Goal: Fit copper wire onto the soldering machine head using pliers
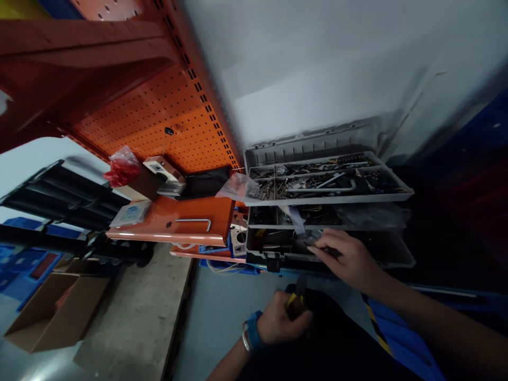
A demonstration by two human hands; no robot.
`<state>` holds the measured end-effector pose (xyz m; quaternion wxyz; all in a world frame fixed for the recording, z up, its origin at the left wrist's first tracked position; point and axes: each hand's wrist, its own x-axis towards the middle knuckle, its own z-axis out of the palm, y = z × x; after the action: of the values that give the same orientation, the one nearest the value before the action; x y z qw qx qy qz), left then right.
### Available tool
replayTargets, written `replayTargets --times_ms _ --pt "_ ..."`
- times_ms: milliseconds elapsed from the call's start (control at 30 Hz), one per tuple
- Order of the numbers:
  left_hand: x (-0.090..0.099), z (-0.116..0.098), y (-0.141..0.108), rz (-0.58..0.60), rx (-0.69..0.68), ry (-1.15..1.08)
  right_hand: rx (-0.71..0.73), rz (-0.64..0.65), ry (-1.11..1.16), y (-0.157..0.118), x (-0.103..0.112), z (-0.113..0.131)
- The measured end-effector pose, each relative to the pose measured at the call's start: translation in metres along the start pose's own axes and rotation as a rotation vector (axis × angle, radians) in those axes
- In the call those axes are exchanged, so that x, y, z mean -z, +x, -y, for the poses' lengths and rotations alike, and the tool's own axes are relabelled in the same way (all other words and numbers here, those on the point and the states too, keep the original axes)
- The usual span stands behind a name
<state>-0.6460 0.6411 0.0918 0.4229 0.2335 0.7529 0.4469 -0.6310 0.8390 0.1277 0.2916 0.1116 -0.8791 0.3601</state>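
Observation:
My left hand (281,319) is closed around pliers (296,301) with yellow-and-black handles, held in front of my body with the dark jaws pointing up. Over the lower compartment of a grey toolbox (317,200), my right hand (346,257) is closed with thumb and fingers together. A dark piece shows at its fingers, and something clear and shiny lies by the fingertips; what it grips is unclear. The toolbox lid is raised. Its upper tray holds screws, bits and a long hex key (321,189). Clear plastic bags (373,214) cover part of the middle level.
Left of the toolbox is an orange shelf (190,209) bearing a hex key (194,220), a clear plastic case (130,213) and a bag of red items (123,168). Pegboard (159,114) rises behind. A cardboard box (59,312) stands lower left; blue bins (405,333) are lower right.

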Motion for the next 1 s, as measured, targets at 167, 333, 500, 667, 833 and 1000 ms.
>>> replayTargets --times_ms 167,333,500,667,833,1000 --pt "0.001 -0.003 -0.001 0.010 -0.005 -0.035 0.085 0.049 0.058 0.000 0.000 0.006" --pt "0.003 -0.004 -0.001 0.013 -0.007 -0.042 0.080 0.042 0.056 0.003 -0.005 0.006" --pt "0.003 -0.004 -0.001 0.018 -0.003 -0.062 0.091 0.032 0.002 0.001 -0.006 0.007" --pt "0.002 -0.004 0.000 0.015 0.000 -0.061 0.130 0.026 -0.015 0.000 -0.007 0.009" --pt "0.002 -0.001 0.002 0.008 -0.019 -0.064 0.170 0.066 -0.023 -0.001 -0.010 0.010" --pt "0.004 0.000 0.001 0.014 -0.027 -0.054 0.177 0.023 -0.060 0.000 -0.008 0.004"
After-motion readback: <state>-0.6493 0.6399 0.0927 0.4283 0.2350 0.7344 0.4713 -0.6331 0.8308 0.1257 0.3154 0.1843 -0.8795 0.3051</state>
